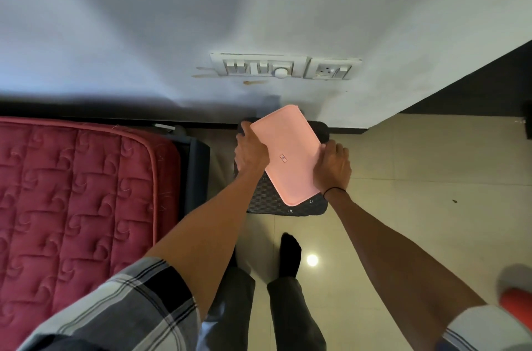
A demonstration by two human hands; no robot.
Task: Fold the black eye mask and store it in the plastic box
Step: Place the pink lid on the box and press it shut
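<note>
Checked sleeve (123,307) nearest; left hand (252,153) and right hand (334,166) grip the pink box lid (288,153) over the stool (288,206); eye mask not visible, probably inside already; looks nearly done.

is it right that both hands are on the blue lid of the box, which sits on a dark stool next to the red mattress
Not quite: the lid is pink, not blue, as the head view shows. The rest holds: the left hand and the right hand are both on its edges, and the box sits on the dark patterned stool beside the red mattress.
</note>
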